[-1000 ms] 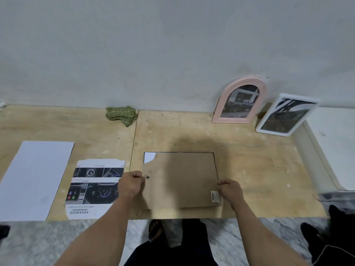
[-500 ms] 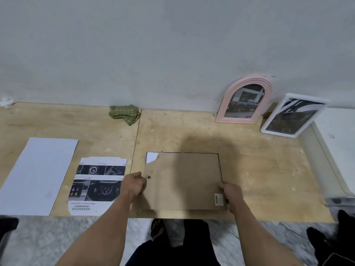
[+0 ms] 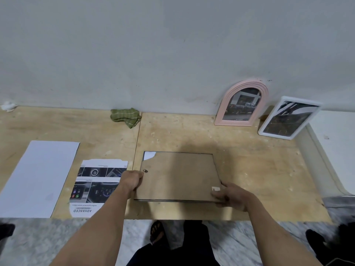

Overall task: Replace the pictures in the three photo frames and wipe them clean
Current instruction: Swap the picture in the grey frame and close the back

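Observation:
A rectangular photo frame [image 3: 178, 175] lies face down on the wooden table [image 3: 249, 169], its brown backing board up and a torn corner showing white at the top left. My left hand [image 3: 131, 181] grips its left edge. My right hand [image 3: 230, 194] grips its near right corner, and the near edge looks slightly raised. A pink arched frame [image 3: 242, 103] and a white rectangular frame [image 3: 288, 118] lean against the wall at the back right, each with a picture in it. A green cloth [image 3: 125, 117] lies by the wall.
A printed car-interior sheet [image 3: 96, 187] lies left of the face-down frame, and a blank white sheet [image 3: 36, 177] lies further left. A white ledge [image 3: 336, 150] borders the table on the right. Crumpled white paper [image 3: 7, 106] sits at the far left by the wall.
My right hand has slid round the frame's near right corner and taken hold of it. The frame's near edge has lifted a little. My left hand stays on the left edge.

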`<control>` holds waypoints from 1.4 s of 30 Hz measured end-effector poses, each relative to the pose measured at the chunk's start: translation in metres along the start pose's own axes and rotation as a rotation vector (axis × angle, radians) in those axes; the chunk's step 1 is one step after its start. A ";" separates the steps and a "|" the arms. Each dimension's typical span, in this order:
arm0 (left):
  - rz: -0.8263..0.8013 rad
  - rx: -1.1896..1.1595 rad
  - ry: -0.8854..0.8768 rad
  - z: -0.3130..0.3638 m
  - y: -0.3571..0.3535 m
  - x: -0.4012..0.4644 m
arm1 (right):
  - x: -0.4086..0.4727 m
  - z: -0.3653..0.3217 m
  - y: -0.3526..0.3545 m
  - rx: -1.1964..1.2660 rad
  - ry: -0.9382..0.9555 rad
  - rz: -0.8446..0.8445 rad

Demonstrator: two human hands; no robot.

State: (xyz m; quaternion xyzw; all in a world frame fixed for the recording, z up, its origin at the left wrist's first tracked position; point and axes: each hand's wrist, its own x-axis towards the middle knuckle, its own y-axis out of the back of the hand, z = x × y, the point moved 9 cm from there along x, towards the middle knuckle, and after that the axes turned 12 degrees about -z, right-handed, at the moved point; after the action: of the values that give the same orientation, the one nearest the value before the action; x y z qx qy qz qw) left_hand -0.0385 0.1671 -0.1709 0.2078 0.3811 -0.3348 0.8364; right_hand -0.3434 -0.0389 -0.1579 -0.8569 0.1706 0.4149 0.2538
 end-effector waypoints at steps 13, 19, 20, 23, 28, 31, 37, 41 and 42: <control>-0.419 0.057 0.069 -0.011 -0.020 -0.017 | -0.007 -0.017 -0.010 -0.103 0.110 0.107; -0.384 0.068 0.070 -0.011 -0.014 -0.024 | -0.008 -0.016 -0.010 -0.119 0.120 0.158; -0.382 0.065 0.073 -0.012 -0.014 -0.026 | -0.009 -0.014 -0.008 -0.126 0.118 0.189; -0.388 0.043 0.102 -0.021 -0.016 -0.027 | -0.009 -0.007 -0.008 -0.121 0.076 0.194; -0.392 -0.096 0.134 -0.031 -0.015 -0.027 | -0.013 -0.011 -0.002 -0.089 0.064 0.160; -0.345 -0.110 0.106 -0.027 -0.013 -0.029 | -0.019 -0.017 0.002 -0.019 0.076 0.198; -0.267 -0.042 0.039 0.004 -0.014 -0.030 | -0.036 -0.078 0.001 -0.084 0.274 0.371; -0.111 0.288 -0.117 0.068 -0.006 -0.032 | -0.066 -0.159 -0.022 -0.273 0.440 0.546; -0.083 0.315 -0.183 0.091 -0.008 -0.037 | -0.073 -0.180 -0.033 -0.321 0.477 0.583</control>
State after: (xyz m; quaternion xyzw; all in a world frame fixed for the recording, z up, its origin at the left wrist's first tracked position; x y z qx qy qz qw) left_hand -0.0165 0.1218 -0.0867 0.2888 0.2548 -0.4421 0.8101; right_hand -0.2585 -0.1100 0.0046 -0.8737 0.3935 0.2802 -0.0579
